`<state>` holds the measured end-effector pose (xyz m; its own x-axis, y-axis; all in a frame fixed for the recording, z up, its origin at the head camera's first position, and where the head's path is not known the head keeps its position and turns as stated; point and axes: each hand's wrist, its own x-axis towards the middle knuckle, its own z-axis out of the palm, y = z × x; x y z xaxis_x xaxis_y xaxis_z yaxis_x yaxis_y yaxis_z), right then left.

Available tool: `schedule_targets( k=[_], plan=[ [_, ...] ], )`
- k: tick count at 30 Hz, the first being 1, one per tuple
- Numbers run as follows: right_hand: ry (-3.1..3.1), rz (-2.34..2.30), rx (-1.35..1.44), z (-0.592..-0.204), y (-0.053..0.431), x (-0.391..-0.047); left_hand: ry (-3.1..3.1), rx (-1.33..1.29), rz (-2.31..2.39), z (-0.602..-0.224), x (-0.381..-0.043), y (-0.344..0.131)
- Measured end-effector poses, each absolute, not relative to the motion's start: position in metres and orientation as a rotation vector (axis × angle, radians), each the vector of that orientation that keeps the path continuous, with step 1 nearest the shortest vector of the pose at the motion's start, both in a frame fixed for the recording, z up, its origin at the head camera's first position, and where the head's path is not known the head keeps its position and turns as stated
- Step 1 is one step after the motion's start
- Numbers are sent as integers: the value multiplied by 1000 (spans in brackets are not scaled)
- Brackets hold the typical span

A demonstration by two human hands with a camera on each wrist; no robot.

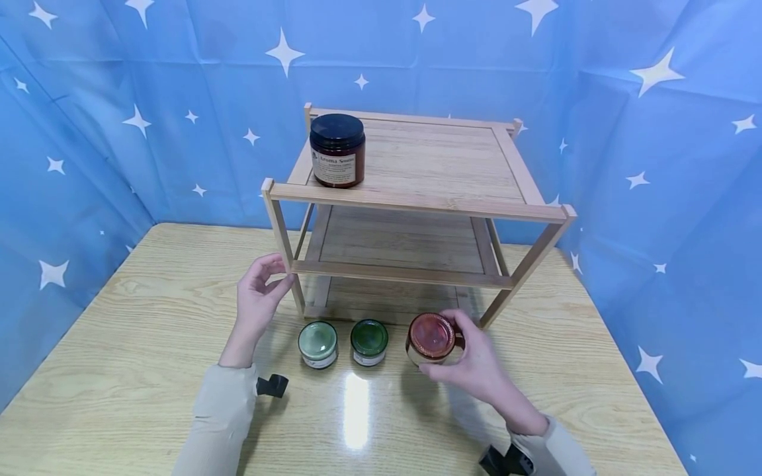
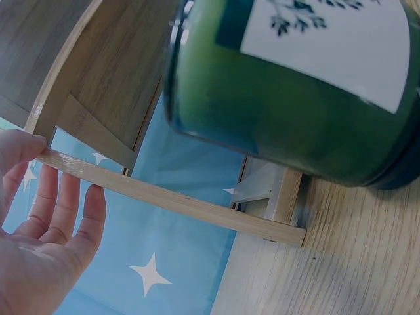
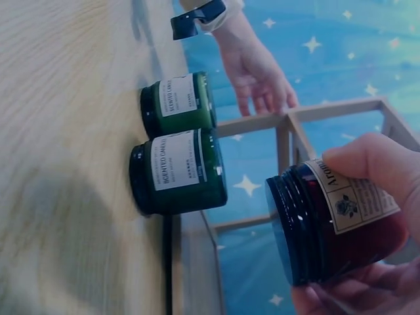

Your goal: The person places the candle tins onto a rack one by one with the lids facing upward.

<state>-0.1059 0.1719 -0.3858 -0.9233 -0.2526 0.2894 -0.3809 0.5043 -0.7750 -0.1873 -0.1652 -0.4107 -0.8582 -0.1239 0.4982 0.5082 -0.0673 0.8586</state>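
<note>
My right hand (image 1: pixel 470 360) grips an amber glass candle jar (image 1: pixel 432 336) with its dark lid facing down and its base up. In the right wrist view, the thumb lies over the label of this jar (image 3: pixel 348 203), which is held off the table. My left hand (image 1: pixel 257 294) pinches the front left post of a wooden shelf rack (image 1: pixel 411 207) between thumb and fingers. Two green scented candle jars, one pale (image 1: pixel 318 344) and one dark (image 1: pixel 369 342), stand lid-down before the rack. Another amber jar (image 1: pixel 337 152), black lid up, sits at the top shelf's left front.
The rack stands at the back of a light wood table (image 1: pixel 137 344) and has a middle shelf (image 1: pixel 405 241) and a low bottom shelf. Behind and beside it hangs a blue curtain (image 1: pixel 226 86) with white stars.
</note>
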Motion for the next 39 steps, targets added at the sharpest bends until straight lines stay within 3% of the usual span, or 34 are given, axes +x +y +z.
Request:
schedule_targets(
  k=[39],
  plan=[
    [-2466,1411,611,-312,170,-113,-1791,-416,-1976,-412,-188,-167]
  ],
)
